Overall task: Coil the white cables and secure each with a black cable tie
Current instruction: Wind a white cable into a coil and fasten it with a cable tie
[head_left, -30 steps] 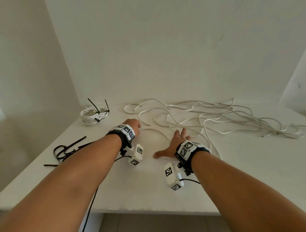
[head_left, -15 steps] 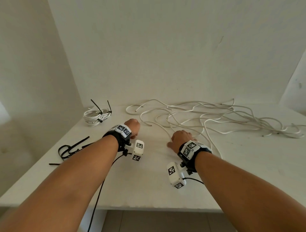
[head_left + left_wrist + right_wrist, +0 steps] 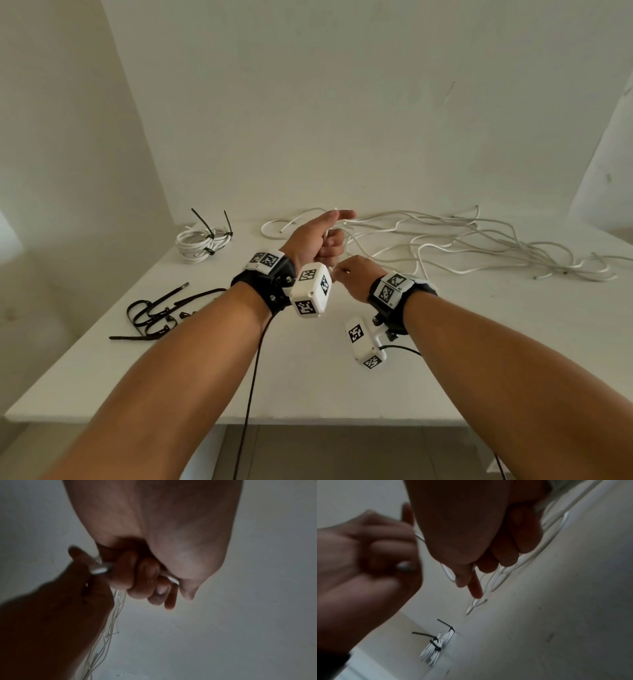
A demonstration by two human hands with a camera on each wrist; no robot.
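Observation:
My left hand [image 3: 320,240] is raised above the table with its index finger straight. Its other fingers [image 3: 142,577] curl round a white cable [image 3: 100,569]. My right hand [image 3: 351,274] sits just below and to the right of it, fingers curled, pinching the same white cable [image 3: 447,574]. From both hands the cable runs back into a loose tangle of white cables [image 3: 445,240] spread over the back right of the table. A coiled white cable [image 3: 200,241] bound with two black ties lies at the back left, also seen as the tied coil [image 3: 436,645]. Spare black cable ties [image 3: 154,313] lie at the left.
The white table [image 3: 308,394] stands in a corner, with walls behind and to the left. Its front edge runs just under my forearms. Black leads hang from the wrist cameras over that edge.
Both hands have lifted off the table and come together. The left rose with the cable in its fingers; the right moved left and took hold of the cable beside it.

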